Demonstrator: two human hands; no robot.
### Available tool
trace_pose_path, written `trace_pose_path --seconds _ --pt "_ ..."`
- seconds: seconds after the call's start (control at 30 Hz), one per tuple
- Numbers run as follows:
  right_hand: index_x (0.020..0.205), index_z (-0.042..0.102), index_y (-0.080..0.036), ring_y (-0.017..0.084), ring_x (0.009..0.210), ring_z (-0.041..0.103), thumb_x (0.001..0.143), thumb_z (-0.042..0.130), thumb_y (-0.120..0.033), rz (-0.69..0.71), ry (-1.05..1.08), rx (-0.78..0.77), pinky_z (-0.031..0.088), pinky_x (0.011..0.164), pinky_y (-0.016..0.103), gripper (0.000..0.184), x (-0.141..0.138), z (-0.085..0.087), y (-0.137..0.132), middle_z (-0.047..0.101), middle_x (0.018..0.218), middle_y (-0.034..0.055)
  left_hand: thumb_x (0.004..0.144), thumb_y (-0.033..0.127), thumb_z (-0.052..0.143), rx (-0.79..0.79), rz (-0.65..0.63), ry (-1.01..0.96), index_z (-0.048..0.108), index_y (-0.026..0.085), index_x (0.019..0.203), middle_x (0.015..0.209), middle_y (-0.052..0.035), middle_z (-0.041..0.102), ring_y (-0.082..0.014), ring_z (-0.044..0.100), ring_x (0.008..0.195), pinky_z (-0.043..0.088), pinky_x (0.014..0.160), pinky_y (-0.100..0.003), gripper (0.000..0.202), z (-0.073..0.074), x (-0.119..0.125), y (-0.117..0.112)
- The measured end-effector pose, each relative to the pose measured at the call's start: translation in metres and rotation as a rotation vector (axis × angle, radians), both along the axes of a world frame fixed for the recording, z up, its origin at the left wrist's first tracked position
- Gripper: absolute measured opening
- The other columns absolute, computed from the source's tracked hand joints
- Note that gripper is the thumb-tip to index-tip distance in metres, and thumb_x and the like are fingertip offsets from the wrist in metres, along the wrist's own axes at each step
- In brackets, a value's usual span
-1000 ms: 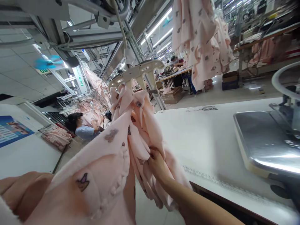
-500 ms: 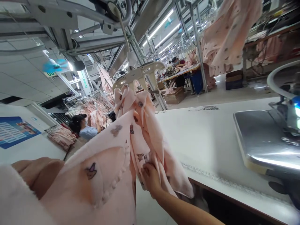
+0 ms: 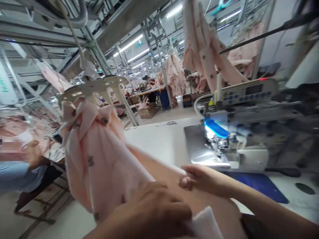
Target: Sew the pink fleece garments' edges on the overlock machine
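Note:
A pale pink fleece garment [image 3: 107, 159] with small printed animal figures hangs from a cream plastic hanger clamp [image 3: 92, 87]. Its lower part is drawn out toward me and to the right. My right hand [image 3: 196, 177] pinches the garment's upper edge with closed fingers. Nearer to me, my left hand [image 3: 152, 212] is closed over the cloth, with a corner of white cloth sticking out beside its fingers. Motion blurs the left hand, and part of its grip is hidden.
On the right stands a sewing machine [image 3: 219, 139] with a lit needle area and a control panel [image 3: 251, 91]. A white worktable [image 3: 152, 142] extends behind the garment. More pink garments [image 3: 201, 49] hang beyond. At the left edge is another person's arm [image 3: 35, 154].
The view has swung right, bringing the sewing machine into sight. My left hand has crossed to the middle, and my right hand has moved from the hanging folds to the garment's drawn-out edge.

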State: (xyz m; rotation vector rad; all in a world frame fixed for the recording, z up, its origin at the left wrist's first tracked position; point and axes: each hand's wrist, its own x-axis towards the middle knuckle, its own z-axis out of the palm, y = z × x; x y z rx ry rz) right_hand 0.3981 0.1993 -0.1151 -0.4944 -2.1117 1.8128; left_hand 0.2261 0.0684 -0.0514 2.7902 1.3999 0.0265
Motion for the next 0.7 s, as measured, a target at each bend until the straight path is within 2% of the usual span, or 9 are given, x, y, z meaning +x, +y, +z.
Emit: trace_pose_path --seconds 0.03,0.1,0.2,0.3,0.37,0.43,0.5,0.6,0.7 --pt "0.074 0.049 -0.016 0.009 0.056 0.037 0.081 0.054 -0.051 0.034 -0.022 -0.034 0.029 0.05 0.019 0.036 0.009 -0.011 0.005 0.044 0.063 -0.004 0.084 0.031 0.057 0.025 -0.055 -0.025 0.053 0.02 0.074 0.067 0.0056 0.057 -0.0101 0.052 0.06 0.04 0.059 -0.024 0.014 -0.01 0.004 0.017" --pt "0.072 0.048 -0.016 0.008 0.054 0.038 0.08 0.057 -0.052 -0.002 -0.027 -0.09 0.027 0.047 0.018 0.038 0.027 -0.029 0.009 0.042 0.063 -0.0043 0.084 0.024 0.056 0.113 -0.138 -0.072 0.051 0.021 0.074 0.068 0.0057 0.058 -0.0112 0.052 0.062 0.039 0.06 -0.025 0.012 -0.029 0.012 0.045" --pt "0.074 0.045 -0.018 0.008 0.044 0.036 0.08 0.053 -0.053 -0.247 -0.019 -0.139 0.024 0.039 0.018 0.037 0.05 -0.037 0.007 0.04 0.056 -0.0062 0.086 0.019 0.051 0.236 -0.168 -0.128 0.052 0.02 0.077 0.083 0.0028 0.063 -0.0136 0.056 0.077 0.044 0.07 -0.028 0.009 -0.046 0.025 0.072" --pt "0.074 0.047 -0.019 0.011 0.048 0.041 0.084 0.046 -0.05 -0.662 -0.091 0.145 0.029 0.044 0.021 0.032 0.065 -0.031 0.011 0.043 0.056 -0.0042 0.089 0.016 0.046 0.324 -0.176 -0.244 0.055 0.018 0.086 0.111 -0.0011 0.061 -0.0151 0.055 0.102 0.046 0.088 -0.03 0.01 -0.056 0.044 0.093" --pt "0.08 0.047 -0.021 0.014 0.05 0.046 0.082 0.045 -0.042 -0.911 -0.221 0.366 0.031 0.048 0.023 0.022 0.069 -0.028 0.02 0.046 0.056 -0.0036 0.09 0.013 0.042 0.379 -0.172 -0.305 0.056 0.015 0.094 0.121 -0.0044 0.057 -0.0144 0.051 0.114 0.043 0.098 -0.029 0.015 -0.065 0.058 0.11" --pt "0.087 0.045 -0.021 0.016 0.049 0.048 0.077 0.043 -0.034 -1.071 -0.343 0.503 0.031 0.048 0.025 0.015 0.068 -0.03 0.032 0.047 0.053 -0.0039 0.089 0.01 0.04 0.411 -0.138 -0.304 0.055 0.013 0.099 0.12 -0.0073 0.058 -0.014 0.051 0.115 0.045 0.098 -0.029 0.019 -0.075 0.067 0.128" --pt "0.09 0.043 -0.021 0.019 0.049 0.051 0.076 0.039 -0.028 -1.167 -0.404 0.584 0.031 0.049 0.028 0.016 0.064 -0.036 0.042 0.05 0.054 -0.0019 0.089 0.011 0.04 0.396 -0.077 -0.274 0.054 0.012 0.106 0.117 -0.0093 0.06 -0.0147 0.055 0.11 0.049 0.094 -0.029 0.022 -0.083 0.07 0.144" --pt "0.093 0.046 -0.019 0.022 0.06 0.056 0.082 0.037 -0.029 -1.292 -0.258 0.676 0.039 0.056 0.032 0.017 0.058 -0.047 0.041 0.059 0.071 0.0047 0.089 0.015 0.041 0.326 0.005 -0.273 0.05 0.011 0.113 0.113 -0.0102 0.061 -0.0156 0.058 0.103 0.051 0.09 -0.03 0.025 -0.079 0.065 0.156" --pt "0.107 0.047 -0.021 0.022 0.091 0.057 0.085 0.049 -0.035 -1.27 0.104 0.645 0.044 0.081 0.034 0.026 0.056 -0.056 0.017 0.057 0.104 0.0088 0.089 0.015 0.043 0.288 -0.047 -0.275 0.053 0.013 0.104 0.112 -0.0079 0.061 -0.0152 0.057 0.103 0.049 0.09 -0.028 0.019 -0.059 0.059 0.149"
